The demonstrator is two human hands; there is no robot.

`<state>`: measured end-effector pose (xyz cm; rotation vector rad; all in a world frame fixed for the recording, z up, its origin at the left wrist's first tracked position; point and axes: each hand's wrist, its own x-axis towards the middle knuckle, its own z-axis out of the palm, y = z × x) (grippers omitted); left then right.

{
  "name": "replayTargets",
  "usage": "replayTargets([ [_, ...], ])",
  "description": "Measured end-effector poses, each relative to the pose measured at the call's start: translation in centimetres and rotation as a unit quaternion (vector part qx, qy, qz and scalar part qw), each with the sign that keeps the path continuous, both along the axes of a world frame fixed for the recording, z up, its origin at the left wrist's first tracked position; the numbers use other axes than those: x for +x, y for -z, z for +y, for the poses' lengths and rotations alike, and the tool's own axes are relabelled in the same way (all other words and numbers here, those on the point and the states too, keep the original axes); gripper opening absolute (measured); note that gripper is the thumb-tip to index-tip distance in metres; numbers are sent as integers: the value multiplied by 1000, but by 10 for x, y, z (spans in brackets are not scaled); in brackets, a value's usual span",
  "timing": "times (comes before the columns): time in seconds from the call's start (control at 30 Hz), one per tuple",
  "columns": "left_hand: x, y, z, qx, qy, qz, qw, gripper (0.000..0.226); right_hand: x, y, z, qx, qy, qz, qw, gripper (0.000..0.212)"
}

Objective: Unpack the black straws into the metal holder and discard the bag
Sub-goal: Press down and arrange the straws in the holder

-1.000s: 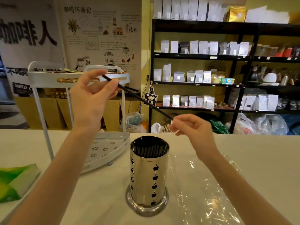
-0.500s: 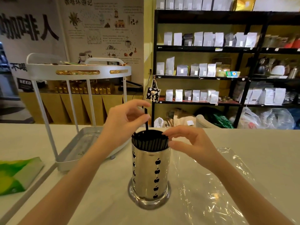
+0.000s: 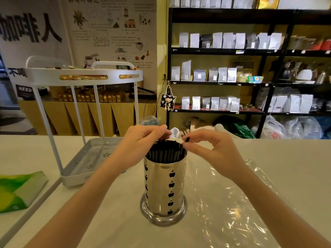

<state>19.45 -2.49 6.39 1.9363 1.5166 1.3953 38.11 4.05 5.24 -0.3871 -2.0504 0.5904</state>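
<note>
A shiny metal holder (image 3: pixel 163 187) with black apple cut-outs stands upright mid-counter, packed with black straws (image 3: pixel 164 153). My left hand (image 3: pixel 141 142) hovers over its left rim, fingertips touching the straw tops. My right hand (image 3: pixel 207 147) sits at the right rim, thumb and forefinger pinching the tip of one black straw (image 3: pixel 187 139) that sticks up slightly. The clear plastic bag (image 3: pixel 231 203) lies flat and crumpled on the counter, right of the holder and under my right forearm.
A white two-tier rack (image 3: pixel 84 76) stands on the counter to the left, its lower tray (image 3: pixel 78 169) close to the holder. A green packet (image 3: pixel 16 190) lies at the left edge. Black shelves (image 3: pixel 250 51) with pouches stand behind the counter.
The single straw went from held up between both hands down into the holder. Both hands came down to the holder's rim, the left one over the straw tops.
</note>
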Motion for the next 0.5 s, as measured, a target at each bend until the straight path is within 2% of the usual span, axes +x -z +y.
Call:
replayTargets([
  [0.23,6,-14,1,-16,34,9,999,30,2,-68,1,48,-3,162,986,23],
  [0.33,7,-17,1,-23,46,30,998,18,5,-91,3,57,-4,230,972,19],
  [0.5,7,-22,-1,39,25,12,999,22,8,-101,12,29,18,309,951,15],
])
